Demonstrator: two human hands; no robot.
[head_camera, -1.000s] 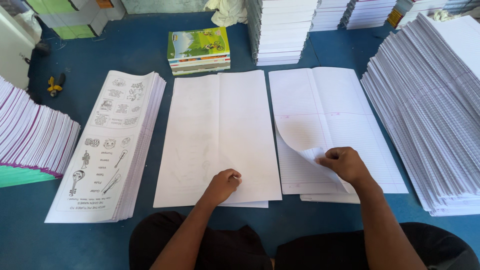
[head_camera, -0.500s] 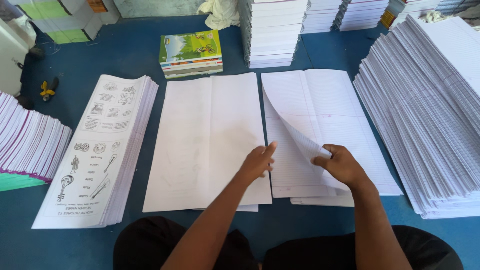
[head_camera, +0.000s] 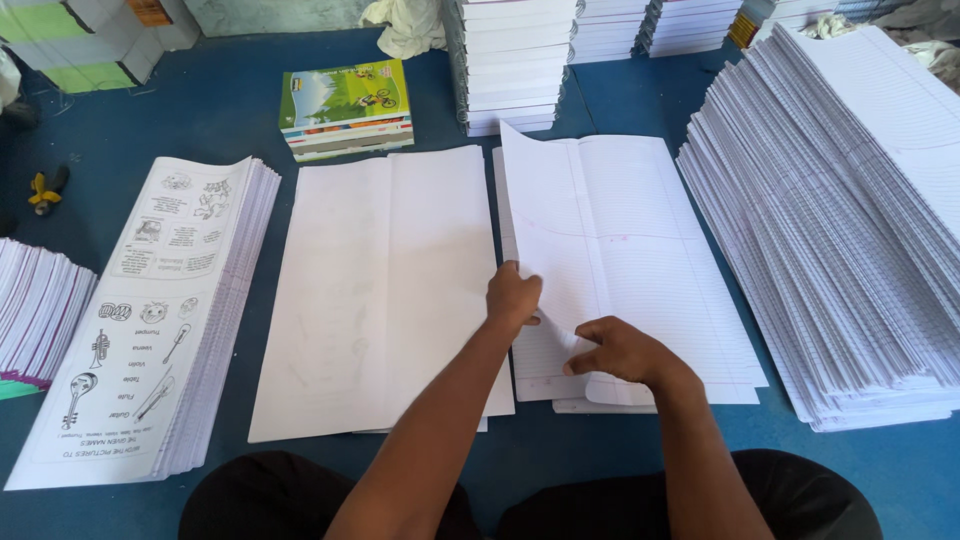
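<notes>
Ruled sheet, pinched at its lifted near corner by left hand and right hand, could crease or drag the sheet beneath if pulled unevenly

light: bright, even daylight | shadows: soft, faint | glare: none | focus: sharp | edges: slight wide-angle bend
</notes>
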